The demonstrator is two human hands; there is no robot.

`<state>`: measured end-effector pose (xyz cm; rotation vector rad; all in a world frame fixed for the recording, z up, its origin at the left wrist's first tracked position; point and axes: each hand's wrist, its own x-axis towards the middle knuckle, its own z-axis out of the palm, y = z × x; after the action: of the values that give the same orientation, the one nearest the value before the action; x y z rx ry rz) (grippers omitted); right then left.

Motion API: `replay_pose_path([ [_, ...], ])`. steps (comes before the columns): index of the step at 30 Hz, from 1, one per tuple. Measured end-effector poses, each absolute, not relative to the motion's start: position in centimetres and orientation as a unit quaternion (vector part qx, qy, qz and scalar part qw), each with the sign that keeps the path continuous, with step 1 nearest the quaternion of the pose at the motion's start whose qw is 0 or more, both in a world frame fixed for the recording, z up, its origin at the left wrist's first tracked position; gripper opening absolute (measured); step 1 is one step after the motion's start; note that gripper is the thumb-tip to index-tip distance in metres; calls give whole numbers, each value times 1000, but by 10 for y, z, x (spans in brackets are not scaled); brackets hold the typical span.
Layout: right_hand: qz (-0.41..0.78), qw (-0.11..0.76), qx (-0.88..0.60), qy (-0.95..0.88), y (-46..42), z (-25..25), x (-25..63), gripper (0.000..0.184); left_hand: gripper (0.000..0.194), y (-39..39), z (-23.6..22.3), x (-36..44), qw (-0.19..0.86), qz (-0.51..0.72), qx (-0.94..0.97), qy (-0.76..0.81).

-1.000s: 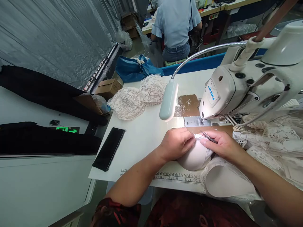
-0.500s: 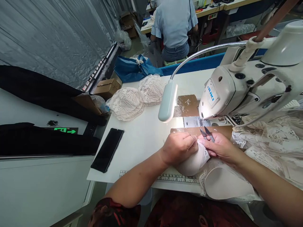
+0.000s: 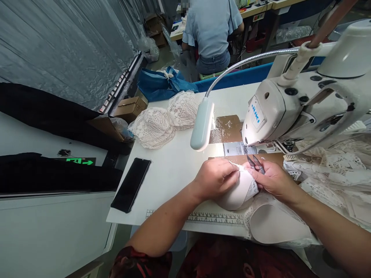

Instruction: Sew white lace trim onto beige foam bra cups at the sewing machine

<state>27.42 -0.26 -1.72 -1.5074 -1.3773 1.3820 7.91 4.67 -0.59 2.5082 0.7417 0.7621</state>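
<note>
On the left of the white table (image 3: 171,175) lies a black smartphone (image 3: 131,185). Farther right, the left hand (image 3: 216,177) pinches the far edge of a lace-trimmed bra cup (image 3: 236,194), which bulges out to the near right of this grip; fingers curl, and the forearm slants in from the near left. The right hand (image 3: 272,178) grasps thread snips (image 3: 259,164), blades pointing far left, thumb at the cup's edge, forearm reaching in from the near right.

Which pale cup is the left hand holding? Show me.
The rounded cup between the left hand and the right hand, which also holds snips. The cup at the front edge and the lace-covered pair farther back are in neither hand.
</note>
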Motion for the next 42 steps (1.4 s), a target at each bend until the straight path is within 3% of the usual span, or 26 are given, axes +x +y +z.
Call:
replay_pose_path([
  [7,466,328,-576,-586,-2,-14,275,27,29,44,-11,80,61,255,921,290],
  [13,384,327,-583,-638,-1,-16,276,26,27,42,-7,78,37,284,916,282],
  [17,407,342,-558,-638,-1,-15,280,23,9,48,-1,76,216,345,868,285],
  [18,415,337,-542,-648,-2,-15,280,24,14,51,0,75,278,347,852,277],
  [21,446,317,-499,-672,-4,-13,280,25,53,58,-3,74,449,287,809,248],
  [24,505,314,-504,-627,-5,-13,278,31,42,60,-9,74,574,194,749,270],
  [27,549,307,-527,-572,-5,-15,277,34,23,59,-12,76,619,185,687,332],
  [34,450,301,-621,-567,-5,-15,286,17,30,62,-11,74,672,203,610,367],
  [42,370,249,-686,-575,-8,-14,291,25,31,67,-13,70,731,176,559,350],
])
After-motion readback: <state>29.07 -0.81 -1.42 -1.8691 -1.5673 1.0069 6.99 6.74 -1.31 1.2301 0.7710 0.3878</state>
